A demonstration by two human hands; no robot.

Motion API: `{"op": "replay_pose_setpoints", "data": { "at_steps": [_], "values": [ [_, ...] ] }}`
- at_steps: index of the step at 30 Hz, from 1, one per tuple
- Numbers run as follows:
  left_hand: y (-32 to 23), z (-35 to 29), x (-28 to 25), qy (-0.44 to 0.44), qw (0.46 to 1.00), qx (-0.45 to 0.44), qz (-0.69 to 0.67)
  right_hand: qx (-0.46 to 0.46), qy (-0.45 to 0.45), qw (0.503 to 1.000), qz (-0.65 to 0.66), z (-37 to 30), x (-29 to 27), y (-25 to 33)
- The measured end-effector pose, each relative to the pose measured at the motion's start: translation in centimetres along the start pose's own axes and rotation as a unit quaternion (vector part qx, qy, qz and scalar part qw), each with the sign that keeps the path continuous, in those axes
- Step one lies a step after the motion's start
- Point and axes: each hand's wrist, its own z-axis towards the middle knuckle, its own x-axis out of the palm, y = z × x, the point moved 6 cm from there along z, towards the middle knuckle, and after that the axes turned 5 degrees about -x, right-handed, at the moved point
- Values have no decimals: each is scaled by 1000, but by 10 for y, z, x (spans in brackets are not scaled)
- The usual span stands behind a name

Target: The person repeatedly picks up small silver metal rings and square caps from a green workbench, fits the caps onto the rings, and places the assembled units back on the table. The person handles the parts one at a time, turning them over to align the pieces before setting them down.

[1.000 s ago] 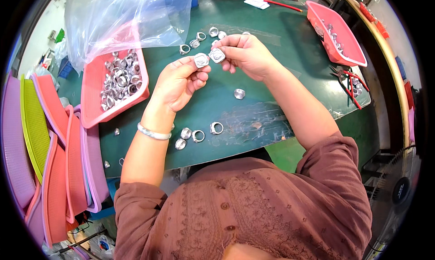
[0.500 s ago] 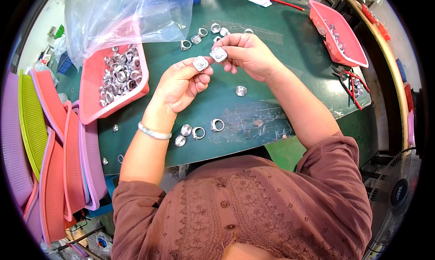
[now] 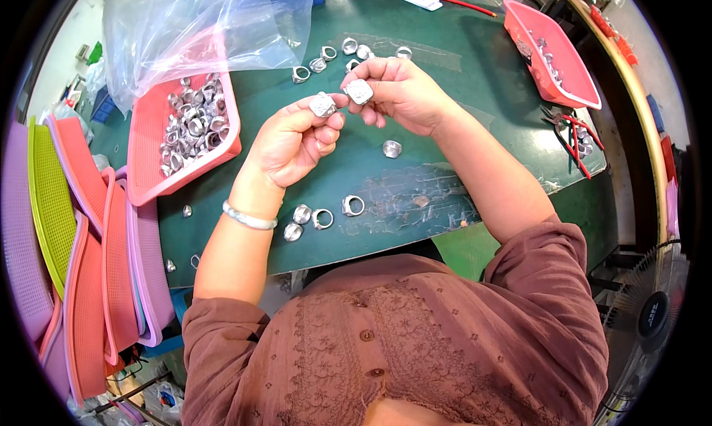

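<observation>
Between the thumb and fingers of my left hand (image 3: 293, 140) is a silver ring (image 3: 322, 105) with a square, patterned face turned up. My right hand (image 3: 404, 92) pinches a second silver ring (image 3: 359, 92), also square-faced. The two rings are held side by side above the table, a small gap between them. Beyond my hands lie several loose silver rings (image 3: 318, 64). One more ring (image 3: 391, 149) rests on the table below my right hand. Nearer to me sits a small group of rings (image 3: 302, 214).
A pink basket (image 3: 230, 125) of silver rings stands at left, a clear plastic bag (image 3: 200, 33) over its far end. Another pink basket (image 3: 545, 14) is at right, near red-handled pliers (image 3: 571, 140). Stacked baskets (image 3: 111, 255) fill the left side; a fan (image 3: 653, 315) stands lower right.
The ring in my left hand has tilted slightly and shifted a little left. My right hand keeps nearly the same place, and the whole view has drifted slightly.
</observation>
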Motion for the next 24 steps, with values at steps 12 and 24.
{"op": "replay_pose_setpoints", "data": {
  "at_steps": [12, 24],
  "values": [
    [1, 0, 3, 106, 991, -23, -77, 3, 31, 999, 30, -1, 5, 2],
    [2, 3, 11, 63, 998, -10, 6, -166, 24, 946, -278, -1, 9, 13]
  ]
}}
